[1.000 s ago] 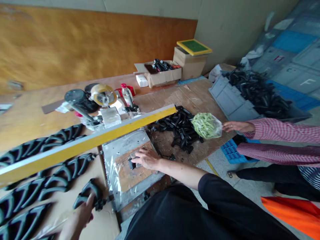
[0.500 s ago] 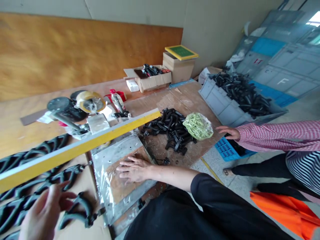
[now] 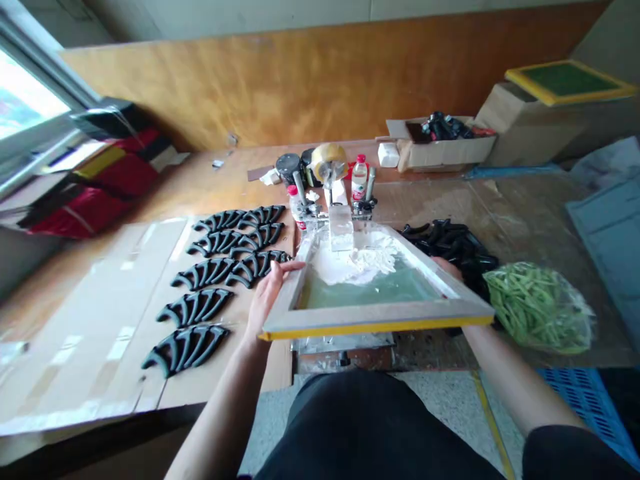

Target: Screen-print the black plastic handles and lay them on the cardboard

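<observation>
A screen-printing frame with a pale rim and yellow lower edge is before me, tilted over the workbench. White paste lies on its green mesh. My left hand grips the frame's left side, thumb along the rim. On the opposite side, my right hand is closed round the rim, its fingers largely hidden behind it. A metal clamp stand meets the frame's far end. Under the near edge shows part of a plastic-covered plate.
Rows of black curved handles lie on cardboard at left. A black heap of parts and a bag of green strips sit at right. Bottles and an open carton stand behind. A blue crate is below right.
My view has swung left. My right hand has left the plate and my left hand the area by the handles; both now grip the frame, whose near edge is lower. The co-worker is out of view.
</observation>
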{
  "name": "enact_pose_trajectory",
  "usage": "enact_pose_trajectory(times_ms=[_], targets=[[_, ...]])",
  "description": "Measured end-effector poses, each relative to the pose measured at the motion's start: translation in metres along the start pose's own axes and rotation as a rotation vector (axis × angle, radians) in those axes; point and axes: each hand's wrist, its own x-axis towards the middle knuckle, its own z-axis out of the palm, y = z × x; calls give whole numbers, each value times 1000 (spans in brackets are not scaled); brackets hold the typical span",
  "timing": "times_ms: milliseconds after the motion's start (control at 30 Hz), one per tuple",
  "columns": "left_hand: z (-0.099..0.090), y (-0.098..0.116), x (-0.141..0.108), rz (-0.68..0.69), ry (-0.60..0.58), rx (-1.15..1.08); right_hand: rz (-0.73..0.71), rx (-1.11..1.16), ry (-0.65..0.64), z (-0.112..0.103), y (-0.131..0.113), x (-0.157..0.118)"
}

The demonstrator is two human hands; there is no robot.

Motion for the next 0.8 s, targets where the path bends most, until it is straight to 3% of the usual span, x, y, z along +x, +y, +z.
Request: enact_pose_trajectory(times_ms=[67, 133, 267, 367, 533, 700, 800], targets=[[-10, -23, -11, -105, -58, 103, 15, 33, 58, -12, -8, 15], [-14, -49, -15, -137, -103, 144, -96, 81, 57, -7, -44, 27], [-12, -105, -9, -152, -133, 293, -459, -79, -73, 35, -140, 38], [-12, -134, -1, -138, -116, 437, -509, -269, -246, 64, -177, 37], [-14, -150, 4, -145, -110, 466, -478, -346, -510, 81, -173, 14], [-18, -152, 4, -145, -144, 448, -821, -246, -596, 65, -154, -33], [-19, -153, 4, -148, -142, 451, -954, -189, -664, 49, -148, -42]])
